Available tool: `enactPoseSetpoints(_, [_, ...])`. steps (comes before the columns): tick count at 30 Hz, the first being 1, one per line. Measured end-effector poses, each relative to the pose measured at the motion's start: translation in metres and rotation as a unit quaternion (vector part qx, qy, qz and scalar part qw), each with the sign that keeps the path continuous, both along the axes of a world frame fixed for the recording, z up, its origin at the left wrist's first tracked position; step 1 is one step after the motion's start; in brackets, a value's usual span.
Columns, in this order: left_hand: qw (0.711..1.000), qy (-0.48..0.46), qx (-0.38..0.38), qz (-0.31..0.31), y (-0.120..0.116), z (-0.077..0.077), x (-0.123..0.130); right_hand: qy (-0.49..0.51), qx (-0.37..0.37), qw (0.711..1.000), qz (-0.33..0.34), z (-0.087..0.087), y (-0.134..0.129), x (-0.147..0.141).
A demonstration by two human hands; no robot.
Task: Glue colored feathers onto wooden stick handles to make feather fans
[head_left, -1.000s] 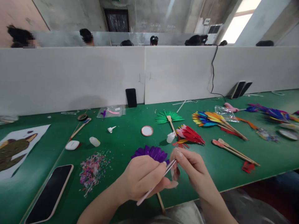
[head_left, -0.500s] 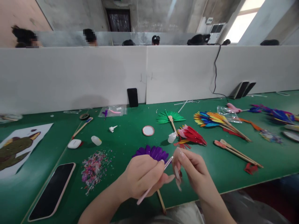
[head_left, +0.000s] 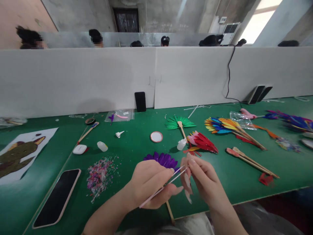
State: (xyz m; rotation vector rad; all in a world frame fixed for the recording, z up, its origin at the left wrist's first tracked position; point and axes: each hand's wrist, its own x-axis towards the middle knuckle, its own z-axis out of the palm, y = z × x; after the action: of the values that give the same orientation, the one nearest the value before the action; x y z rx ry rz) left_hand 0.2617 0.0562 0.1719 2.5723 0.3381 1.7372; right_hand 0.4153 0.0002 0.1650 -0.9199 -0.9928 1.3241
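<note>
In my left hand [head_left: 149, 181] I hold pink tweezers [head_left: 178, 175], their two arms spread apart and pointing right. Their tips come close to the fingertips of my right hand [head_left: 205, 182], whose thumb and index finger are pinched together. Anything between those fingertips is too small to make out. Behind my hands, on the table, lies a fan of purple petal-like pieces [head_left: 163, 159], partly covered by my left hand. A wooden stick [head_left: 170, 212] shows below the hands.
On the green table [head_left: 132, 147] are a heap of colourful bits [head_left: 99, 176], a phone [head_left: 57, 197], a round white lid [head_left: 156, 137], a small white bottle [head_left: 181, 144], a green fan [head_left: 180, 122], a red bundle [head_left: 204, 142] and wooden sticks [head_left: 251, 162]. A white partition [head_left: 97, 78] stands behind.
The tweezers' arms have opened from nearly closed to apart, their tips nearer my right fingertips. The view has shifted slightly.
</note>
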Motion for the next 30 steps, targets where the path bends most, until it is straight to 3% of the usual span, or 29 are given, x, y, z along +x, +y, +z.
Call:
enactPoseSetpoints(4, [0.997, 0.001, -0.073, 0.015, -0.001, 0.004, -0.006, 0.01, -0.009, 1.0, 0.006, 0.0, 0.001, 0.002])
enactPoseSetpoints(8, [0.978, -0.018, -0.207, -0.028, -0.001, 0.003, -0.01, 0.028, -0.016, 0.999, 0.015, -0.001, 0.002, 0.004])
enactPoseSetpoints(12, [0.897, -0.057, -0.425, -0.11, -0.001, -0.001, -0.008, 0.024, 0.016, 1.0, 0.0, 0.001, 0.003, 0.006])
enactPoseSetpoints(15, [0.851, -0.076, -0.502, -0.136, -0.001, -0.001, -0.004, 0.0, 0.011, 1.0, 0.008, 0.005, 0.002, 0.006])
enactPoseSetpoints(18, [0.839, -0.083, -0.518, -0.144, 0.0, 0.002, 0.0, -0.024, 0.004, 0.999, 0.031, 0.008, 0.0, 0.006])
enactPoseSetpoints(24, [0.867, -0.06, -0.481, -0.114, 0.002, 0.008, 0.0, -0.093, 0.062, 0.994, 0.01, 0.009, 0.002, 0.002])
enactPoseSetpoints(30, [0.867, -0.07, -0.483, -0.103, 0.004, 0.006, -0.004, -0.077, 0.059, 0.995, -0.003, 0.001, 0.005, 0.003])
